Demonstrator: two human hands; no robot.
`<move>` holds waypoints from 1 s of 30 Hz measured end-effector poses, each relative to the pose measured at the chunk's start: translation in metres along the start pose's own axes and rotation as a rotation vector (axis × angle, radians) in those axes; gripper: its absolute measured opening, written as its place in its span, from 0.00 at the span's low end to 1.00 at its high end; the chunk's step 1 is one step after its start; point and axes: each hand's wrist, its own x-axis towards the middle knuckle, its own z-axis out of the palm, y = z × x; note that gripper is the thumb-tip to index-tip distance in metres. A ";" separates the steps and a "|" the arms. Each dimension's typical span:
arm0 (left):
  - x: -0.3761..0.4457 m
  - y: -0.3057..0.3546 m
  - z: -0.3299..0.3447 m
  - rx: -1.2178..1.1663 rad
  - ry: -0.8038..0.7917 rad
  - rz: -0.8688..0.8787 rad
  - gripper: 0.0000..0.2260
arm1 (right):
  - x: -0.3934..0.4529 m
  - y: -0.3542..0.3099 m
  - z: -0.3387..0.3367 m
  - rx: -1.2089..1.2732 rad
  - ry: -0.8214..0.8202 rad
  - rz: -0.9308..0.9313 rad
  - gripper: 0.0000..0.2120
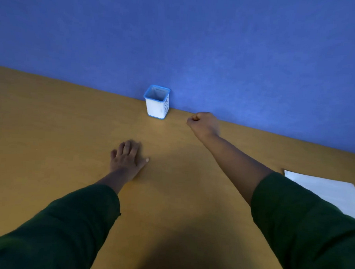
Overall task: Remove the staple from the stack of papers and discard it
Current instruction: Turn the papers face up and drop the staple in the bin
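The right hand is reaching out across the bare tan wooden tabletop, curled tight with thumb and fingertips pressed together as if pinching something tiny. The staple itself is too small to make out, so whether it is sitting in that pinch cannot be told. The hand is hanging just beside the small square white plastic cup with the blue rim, at about its four o'clock, with the cup standing against the blue wall.

The left hand is lying flat on the table, fingers loosely spread, holding nothing, down at the cup's seven o'clock.

The white stack of papers is sitting well apart, off at the right edge of view, roughly four o'clock from the right hand, untouched.

A staple would be featherlight, stiff, springy wire with sharp legs, so probably easy to flick away. Best gripping it across the flat crown, fingertips firm, and opening the pinch only when directly above the cup's mouth.
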 end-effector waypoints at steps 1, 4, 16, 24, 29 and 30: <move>0.003 -0.008 0.002 0.010 -0.001 0.008 0.33 | 0.007 -0.008 0.003 -0.016 0.001 0.000 0.08; 0.018 -0.028 0.009 -0.024 0.042 0.016 0.34 | 0.038 -0.035 0.017 -0.055 0.014 -0.004 0.07; 0.068 -0.050 0.016 -0.134 0.154 -0.114 0.34 | 0.123 -0.091 0.061 -0.270 -0.037 -0.103 0.09; 0.079 -0.054 0.014 -0.122 0.178 -0.128 0.35 | 0.139 -0.100 0.074 -0.395 -0.034 -0.095 0.12; 0.080 -0.054 0.016 -0.106 0.177 -0.130 0.36 | 0.140 -0.107 0.077 -0.415 0.031 -0.100 0.12; 0.081 -0.054 0.016 -0.109 0.177 -0.131 0.36 | 0.140 -0.108 0.077 -0.410 0.039 -0.105 0.12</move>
